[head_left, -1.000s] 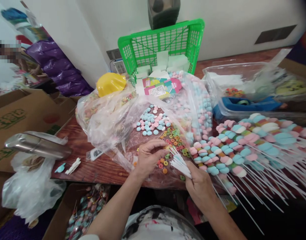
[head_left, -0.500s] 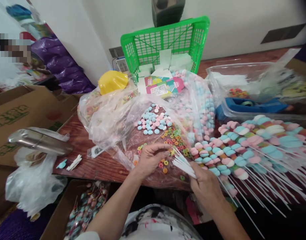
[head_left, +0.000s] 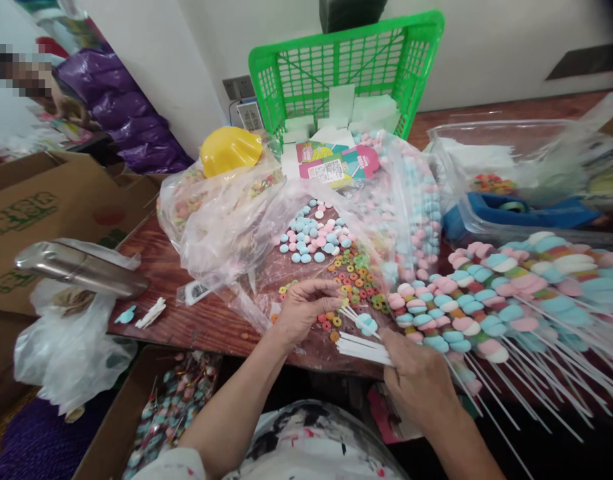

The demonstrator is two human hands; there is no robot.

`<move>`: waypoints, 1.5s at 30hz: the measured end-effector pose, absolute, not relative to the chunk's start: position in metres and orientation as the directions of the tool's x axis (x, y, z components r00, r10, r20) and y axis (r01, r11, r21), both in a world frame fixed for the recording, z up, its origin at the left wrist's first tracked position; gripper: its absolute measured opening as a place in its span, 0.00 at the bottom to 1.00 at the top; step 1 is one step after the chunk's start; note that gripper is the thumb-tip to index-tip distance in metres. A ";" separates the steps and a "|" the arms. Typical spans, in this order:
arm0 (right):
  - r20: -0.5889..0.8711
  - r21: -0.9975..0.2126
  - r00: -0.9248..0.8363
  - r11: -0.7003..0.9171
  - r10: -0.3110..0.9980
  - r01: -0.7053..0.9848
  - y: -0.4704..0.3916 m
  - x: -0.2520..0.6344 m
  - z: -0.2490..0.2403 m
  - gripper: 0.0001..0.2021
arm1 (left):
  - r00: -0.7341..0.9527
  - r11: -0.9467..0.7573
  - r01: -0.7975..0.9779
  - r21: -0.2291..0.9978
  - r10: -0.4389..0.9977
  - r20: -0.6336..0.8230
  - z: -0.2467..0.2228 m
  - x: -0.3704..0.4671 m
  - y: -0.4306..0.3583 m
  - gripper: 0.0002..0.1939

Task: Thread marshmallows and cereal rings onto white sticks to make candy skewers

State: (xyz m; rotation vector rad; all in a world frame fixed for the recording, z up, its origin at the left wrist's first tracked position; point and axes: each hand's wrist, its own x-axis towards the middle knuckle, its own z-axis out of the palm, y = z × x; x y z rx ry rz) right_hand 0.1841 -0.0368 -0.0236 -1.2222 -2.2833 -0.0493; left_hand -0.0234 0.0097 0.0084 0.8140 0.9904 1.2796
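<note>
My right hand (head_left: 419, 373) is wrapped round a bundle of white sticks (head_left: 363, 348), which point left over the table. A few of the sticks are splayed above the rest, and blue-and-white candy pieces (head_left: 367, 325) sit on them near my right fingers. Thumb and forefinger of my left hand (head_left: 303, 310) pinch a small yellow-green candy ring (head_left: 344, 302) at the tips of the splayed sticks. Around and behind my hands lie loose candy rings (head_left: 356, 270) in orange, red and green. Farther back are flat blue, pink and white candies (head_left: 313, 233).
Finished-looking candy skewers (head_left: 511, 287) are piled at the right. Behind stand a green basket (head_left: 346, 63), a plastic bag of candies (head_left: 411, 200) and a clear bin (head_left: 506, 130). On the left are a steel flask (head_left: 81, 270) and cardboard box (head_left: 31, 213). A person (head_left: 61, 93) is far left.
The sticks in my right hand have parted into two groups, and blue-and-white candy now shows on the upper ones. My left hand stays at the stick tips. The view has shifted slightly.
</note>
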 end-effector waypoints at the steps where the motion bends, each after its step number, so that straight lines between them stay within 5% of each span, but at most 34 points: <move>1: 0.487 -0.215 -0.442 0.593 0.754 0.776 -0.037 0.185 -0.022 0.16 | 0.032 0.134 -0.382 0.914 0.991 -0.132 0.008 -0.024 0.010 0.14; 8: 0.419 -0.229 -0.479 0.600 0.772 0.767 -0.039 0.196 -0.015 0.17 | 0.107 0.108 -0.372 0.922 0.992 -0.073 0.002 -0.022 0.011 0.08; 20: 0.498 -0.475 -0.355 0.592 0.791 0.651 -0.040 0.193 -0.022 0.19 | 0.185 -0.031 -0.166 0.986 0.981 0.062 -0.001 -0.027 0.017 0.05; 26: 0.432 -0.642 -0.361 0.563 0.826 0.521 -0.038 0.183 -0.029 0.18 | 0.008 0.033 -0.225 0.974 0.999 -0.031 0.013 -0.056 0.020 0.08; 30: 0.323 -0.840 -0.156 0.359 0.933 0.407 -0.040 0.175 -0.031 0.08 | 0.031 -0.058 0.208 0.976 0.998 0.053 0.019 -0.097 0.022 0.07; 34: 0.262 -0.912 -0.036 0.259 0.964 0.318 -0.042 0.172 -0.032 0.14 | 0.034 -0.192 0.608 0.771 0.976 0.216 0.010 -0.105 0.020 0.03; 40: 0.201 -0.938 0.001 0.192 0.980 0.289 -0.039 0.172 -0.034 0.17 | 0.291 -0.369 0.695 0.618 0.929 0.228 0.005 -0.065 0.019 0.07; 45: 0.162 -0.949 0.015 0.151 0.987 0.278 -0.041 0.179 -0.036 0.14 | 0.288 -0.358 0.740 0.570 0.934 0.213 0.012 -0.068 0.021 0.07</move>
